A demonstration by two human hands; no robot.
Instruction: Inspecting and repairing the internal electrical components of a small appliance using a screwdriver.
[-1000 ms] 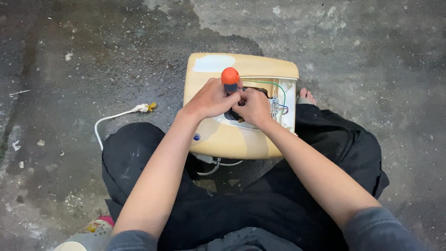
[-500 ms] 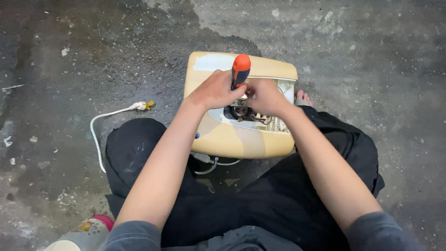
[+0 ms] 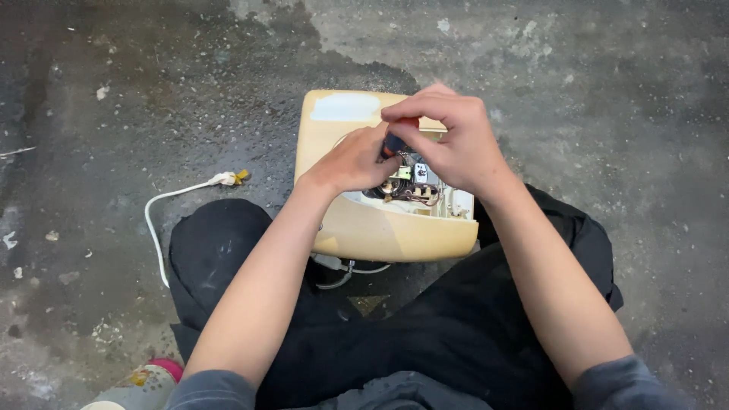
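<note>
The screwdriver (image 3: 392, 142) stands nearly upright over the open top of the cream-coloured appliance housing (image 3: 380, 228). Only a short part of its orange and black handle shows between the 2 hands; the shaft and tip are hidden.

The right hand (image 3: 448, 140) is closed over the top of the handle, fingers curled down and across it. The left hand (image 3: 353, 161) grips lower on the handle from the left side, with its fingers folded and resting against the housing opening.

Inside the opening, just below and to the right of the hands, lie small metal parts and wires (image 3: 414, 186), including dark and red leads. Finer detail cannot be made out.

The housing sits on the concrete floor (image 3: 607, 91) between the person's knees, which are covered by black trousers (image 3: 220, 258). A pale patch (image 3: 345, 106) marks the far left corner of the housing top.

A white power cord (image 3: 156, 228) runs from under the housing, loops across the floor to the left, and ends in a plug (image 3: 230, 178) lying well apart from the housing. A light-coloured shoe with pink trim (image 3: 144, 383) shows at the lower left edge.
</note>
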